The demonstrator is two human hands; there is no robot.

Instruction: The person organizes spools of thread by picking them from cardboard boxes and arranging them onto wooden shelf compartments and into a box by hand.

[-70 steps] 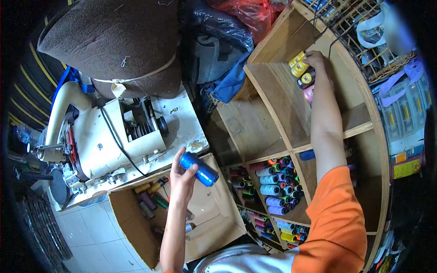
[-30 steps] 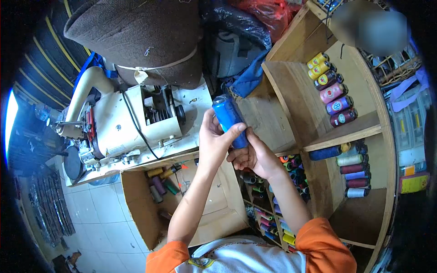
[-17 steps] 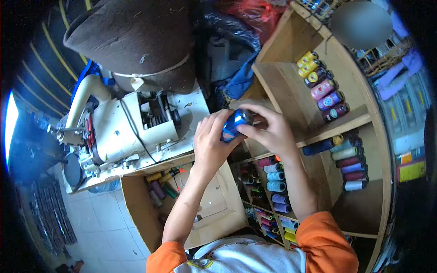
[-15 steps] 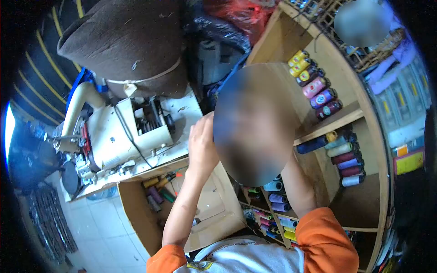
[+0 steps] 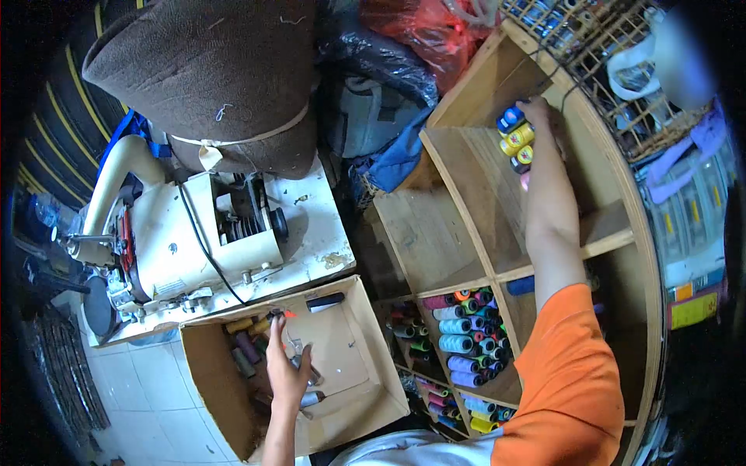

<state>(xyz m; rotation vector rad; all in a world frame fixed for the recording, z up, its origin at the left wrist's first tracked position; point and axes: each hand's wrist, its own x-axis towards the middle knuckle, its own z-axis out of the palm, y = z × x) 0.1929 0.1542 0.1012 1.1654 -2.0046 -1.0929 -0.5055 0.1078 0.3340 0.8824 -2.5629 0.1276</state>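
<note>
Blue spool [image 5: 509,119] stands at the upper end of a row in the upper wooden compartment [image 5: 486,194]. The right hand [image 5: 536,113] grasps it, fingers closed about its side as far as visible. Placement appears nearly done; release is outstanding. Two yellow spools [image 5: 513,145], a dark spool [image 5: 521,160] and part of a pink spool [image 5: 525,181] follow; the forearm hides anything beyond. Lower compartments hold many spools [image 5: 460,344]. Left in the cardboard box [image 5: 214,373], beside the near edge of the surface [image 5: 330,260], are several loose spools [image 5: 249,345], mostly along its left side. The left hand [image 5: 287,371] is over the box, fingers spread, grasping nothing visible; contact with contents cannot be determined. Yellow spools bear round labels with reddish emblems; lettering is illegible throughout.
</note>
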